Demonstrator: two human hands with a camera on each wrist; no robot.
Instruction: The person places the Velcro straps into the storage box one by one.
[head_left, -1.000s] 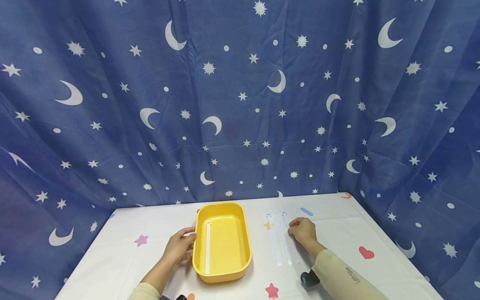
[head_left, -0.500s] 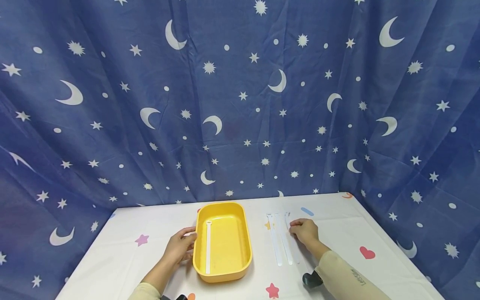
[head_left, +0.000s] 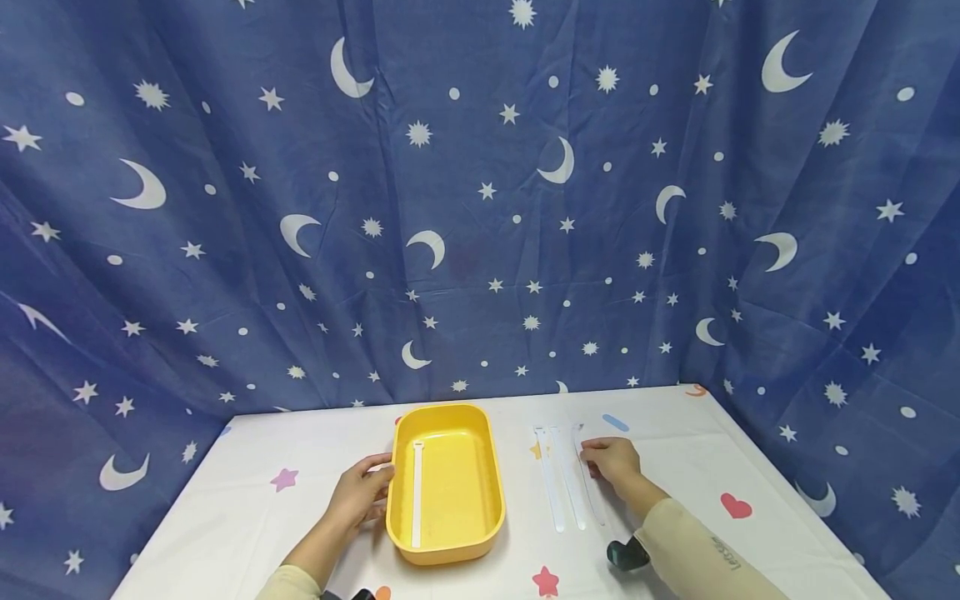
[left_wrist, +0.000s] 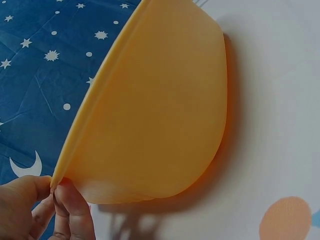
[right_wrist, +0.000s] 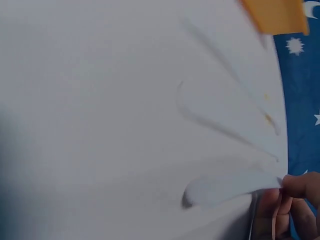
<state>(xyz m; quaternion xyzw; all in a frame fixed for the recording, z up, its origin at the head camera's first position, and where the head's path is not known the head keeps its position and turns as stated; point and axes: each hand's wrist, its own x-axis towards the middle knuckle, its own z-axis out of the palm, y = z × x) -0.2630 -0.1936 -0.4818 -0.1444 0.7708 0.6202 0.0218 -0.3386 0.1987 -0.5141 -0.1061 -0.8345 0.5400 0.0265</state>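
Head view: the rightmost white strap (head_left: 591, 483) is pinched near its far end by the right hand (head_left: 613, 461), fingers and thumb curled onto it. Its near end lies on the table (head_left: 247, 517), at about 6 o'clock from the hand. In the right wrist view the strap (right_wrist: 225, 187) is seen lifted at the held end, a shadow beneath its free tip.

Change noted: against the picture one second back, the right hand is shifted slightly toward 3 o'clock and the strap is angled away from its two neighbours. Judged: the strap is being picked free of the row, lift not yet complete.

Two further white straps (head_left: 558, 479) lie flat and parallel just at 9 o'clock of the held one. A fourth strap (head_left: 416, 504) lies lengthwise inside the yellow tray (head_left: 480, 533), along its left wall.

The tray rim is gripped by the left hand (head_left: 360, 496); thumb and fingertips (left_wrist: 67, 200) are closed on the edge. Its position is unchanged.

Materials: straps thin, flexible, matt white, each with a broader head end. Tray smooth plastic, oblong, rounded corners, curved underside. Table covered in white cloth printed with stars and hearts. Backdrop (head_left: 480, 208): blue fabric, moons and stars, creased.
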